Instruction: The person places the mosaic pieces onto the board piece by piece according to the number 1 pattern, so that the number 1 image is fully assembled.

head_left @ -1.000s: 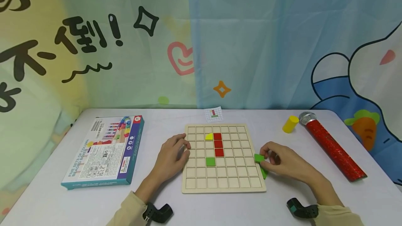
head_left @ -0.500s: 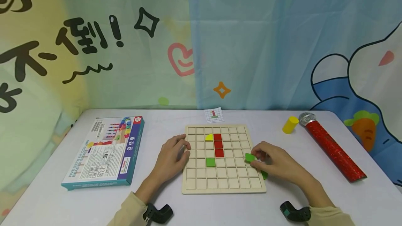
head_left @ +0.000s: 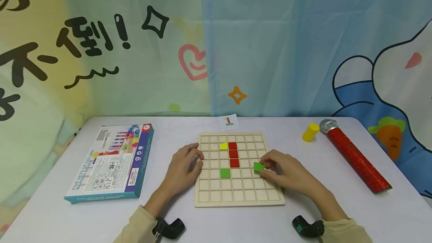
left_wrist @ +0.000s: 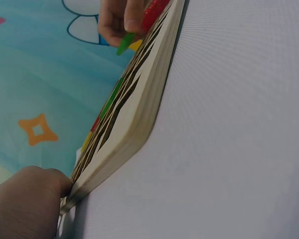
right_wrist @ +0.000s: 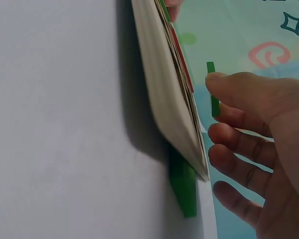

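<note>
My right hand [head_left: 287, 168] pinches a green square tile [head_left: 258, 167] between thumb and fingers, held over the right part of the wooden grid board [head_left: 239, 201]. In the right wrist view that tile [right_wrist: 212, 89] shows edge-on, its thin side toward the camera. My left hand [head_left: 183, 164] rests against the board's left edge, fingertips right at the rim. On the board lie three red squares [head_left: 233, 153] in a column, a yellow piece [head_left: 223, 146] left of the top one, and a green square [head_left: 225, 173] lower left. Another green piece [right_wrist: 183, 186] lies beside the board's right edge, mostly hidden in the head view.
A small card [head_left: 228, 122] with a printed grid pattern lies behind the board. To the right are a yellow cylinder [head_left: 311, 132] and a red microphone [head_left: 357, 160]. A flat box [head_left: 109, 162] lies at the left. A printed curtain [head_left: 270, 48] hangs behind the table.
My right hand has moved left with the green tile, from the board's right edge to above its grid. The left hand stays at the left edge.
</note>
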Motion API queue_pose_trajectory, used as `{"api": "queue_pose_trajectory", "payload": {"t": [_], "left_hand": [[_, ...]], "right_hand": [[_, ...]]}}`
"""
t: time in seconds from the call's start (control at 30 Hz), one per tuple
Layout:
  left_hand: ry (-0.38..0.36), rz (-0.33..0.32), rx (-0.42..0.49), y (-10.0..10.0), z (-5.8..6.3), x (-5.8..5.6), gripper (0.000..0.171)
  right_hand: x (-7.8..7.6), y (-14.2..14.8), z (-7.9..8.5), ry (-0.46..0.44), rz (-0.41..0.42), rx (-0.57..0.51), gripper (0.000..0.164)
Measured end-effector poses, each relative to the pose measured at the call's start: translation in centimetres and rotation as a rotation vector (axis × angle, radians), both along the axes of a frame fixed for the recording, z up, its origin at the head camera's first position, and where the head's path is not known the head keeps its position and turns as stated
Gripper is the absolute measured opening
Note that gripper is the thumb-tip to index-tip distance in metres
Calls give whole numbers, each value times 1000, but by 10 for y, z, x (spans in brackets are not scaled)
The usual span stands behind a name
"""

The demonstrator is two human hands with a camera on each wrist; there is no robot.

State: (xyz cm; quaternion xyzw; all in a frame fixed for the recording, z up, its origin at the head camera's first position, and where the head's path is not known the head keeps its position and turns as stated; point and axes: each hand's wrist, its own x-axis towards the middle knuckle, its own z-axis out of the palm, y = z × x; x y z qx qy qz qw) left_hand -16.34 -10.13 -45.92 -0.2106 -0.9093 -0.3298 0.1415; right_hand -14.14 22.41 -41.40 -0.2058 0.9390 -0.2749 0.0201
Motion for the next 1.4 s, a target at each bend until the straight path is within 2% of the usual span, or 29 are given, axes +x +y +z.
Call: {"api": "queue_pose_trajectory", "payload": {"t": [0.2, 0.3, 0.53, 0.9, 1.4], "left_hand": [[-15, 4, -13, -1, -1, -1, 8], [-1, 3, -10, -1, -1, -1, 8], [4, 1, -4, -1, -4, 3, 9], [6, 8, -11, -1, -5, -1, 10], [3, 1, -4, -2, -4, 0, 8]], "right_hand": [[0, -6, 1, -26, 3, -1, 28], [0, -11, 1, -21, 10, -12, 27], [4, -22, -3, -42, 32, -31, 25], [4, -34, -2, -2, 48, -18, 25], [-1, -47, -6, 46, 88, -22, 26]]}}
